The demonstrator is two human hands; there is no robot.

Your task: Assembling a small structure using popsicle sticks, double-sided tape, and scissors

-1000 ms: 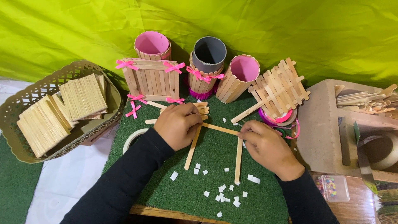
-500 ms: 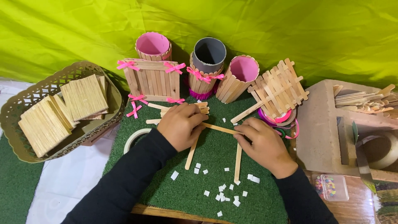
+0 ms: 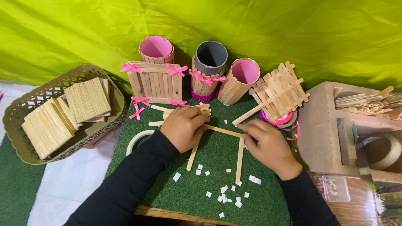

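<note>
frame: three flat wooden sticks (image 3: 224, 131) laid as an open u on the green turf mat (image 3: 268, 201), mid-table; one runs across the top, two hang down twd the person
top stick: slants from l hand to r hand, ends touching the side sticks
side sticks: left one (image 3: 193, 154) tilts out from under the l hand; right one (image 3: 240, 160) near straight, lower end among the paper bits
l hand (image 3: 183, 127): palm down, fingers curled, pressing the top-left corner; cant tell if it pinches anything, fingertips hidden
r hand (image 3: 268, 145): palm down, fingertips pressed on the top-right corner; flat press, not a closed grasp, nothing lifted
paper bits (image 3: 226, 196): small white squares scattered on the mat just below the frame
loose sticks (image 3: 202, 109): short pile just above the l hand, few more beside it
tape roll (image 3: 138, 139): white ring at mat's left edge, partly under the l sleeve
behind: slat panel w/ pink bows (image 3: 154, 81), three stick-clad cups (image 3: 209, 69), lattice piece (image 3: 278, 90) on pink ribbon
far left: woven basket (image 3: 25, 104) w/ stacked stick bundles
right: grey block (image 3: 324, 125) w/ more sticks on top, small clear box of beads (image 3: 331, 187)
backdrop: lime green cloth (image 3: 293, 33)
</note>
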